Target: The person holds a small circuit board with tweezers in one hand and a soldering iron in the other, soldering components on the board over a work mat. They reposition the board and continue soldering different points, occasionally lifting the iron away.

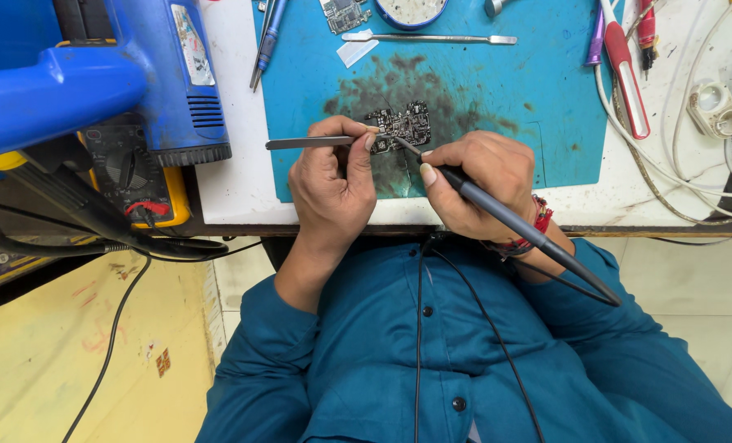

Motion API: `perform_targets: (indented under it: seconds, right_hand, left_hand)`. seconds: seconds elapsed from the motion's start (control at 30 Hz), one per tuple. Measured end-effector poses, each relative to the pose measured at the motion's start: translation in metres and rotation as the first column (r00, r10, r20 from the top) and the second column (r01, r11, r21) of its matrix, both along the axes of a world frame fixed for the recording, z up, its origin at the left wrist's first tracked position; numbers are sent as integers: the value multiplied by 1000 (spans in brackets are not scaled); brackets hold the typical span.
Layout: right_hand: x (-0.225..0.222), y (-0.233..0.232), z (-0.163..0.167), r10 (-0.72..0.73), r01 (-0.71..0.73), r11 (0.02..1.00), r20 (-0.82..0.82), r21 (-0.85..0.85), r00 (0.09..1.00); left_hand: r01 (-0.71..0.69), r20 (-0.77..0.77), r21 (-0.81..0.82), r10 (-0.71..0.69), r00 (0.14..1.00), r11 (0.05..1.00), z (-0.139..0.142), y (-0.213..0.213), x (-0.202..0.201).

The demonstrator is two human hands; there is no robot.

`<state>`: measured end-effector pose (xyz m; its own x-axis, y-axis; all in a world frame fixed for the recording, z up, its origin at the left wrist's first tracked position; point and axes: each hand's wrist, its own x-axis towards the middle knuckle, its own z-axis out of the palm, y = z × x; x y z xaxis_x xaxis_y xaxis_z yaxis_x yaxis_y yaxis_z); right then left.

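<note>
A small black circuit board [405, 125] lies on a stained blue work mat [497, 90]. My left hand [333, 176] grips metal tweezers [308, 143] whose flat end sticks out to the left, with the thumb and forefinger at the board's left edge. My right hand [477, 184] holds a dark grey soldering iron [522, 226] like a pen, its thin tip touching the board's lower left part. The iron's cable runs down over my teal shirt.
A blue hot-air gun [161, 74] and a yellow-edged multimeter [136, 176] sit at the left. At the mat's top lie a metal spatula [432, 38], blue tweezers [267, 37] and another board. A red-and-white tool [626, 70] and white cables [670, 156] lie at the right.
</note>
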<state>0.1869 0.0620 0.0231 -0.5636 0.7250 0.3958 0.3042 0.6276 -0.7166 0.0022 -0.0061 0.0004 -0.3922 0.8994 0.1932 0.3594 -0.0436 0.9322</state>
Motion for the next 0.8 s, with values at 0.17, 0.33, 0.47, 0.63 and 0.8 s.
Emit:
perform_targets:
  seconds: [0.17, 0.33, 0.47, 0.63, 0.8]
  right_hand:
    - [0, 1, 0, 3, -3, 1000, 0, -2, 1000]
    - [0, 0, 0, -1, 1, 1000, 1, -1, 1000]
    - [0, 1, 1, 4, -4, 1000, -3, -6, 1000]
    - [0, 0, 1, -5, 5, 1000, 3, -7, 1000]
    - [0, 0, 1, 0, 0, 1000, 0, -9, 1000]
  left_hand:
    - [2, -8, 5, -2, 1000, 1000, 0, 0, -1]
    - [4, 5, -9, -4, 1000, 1000, 0, 0, -1]
    - [-1, 5, 2, 1, 1000, 1000, 0, 0, 0]
    - [-6, 2, -8, 6, 1000, 1000, 0, 0, 0]
    - [-4, -7, -6, 4, 1000, 1000, 0, 0, 0]
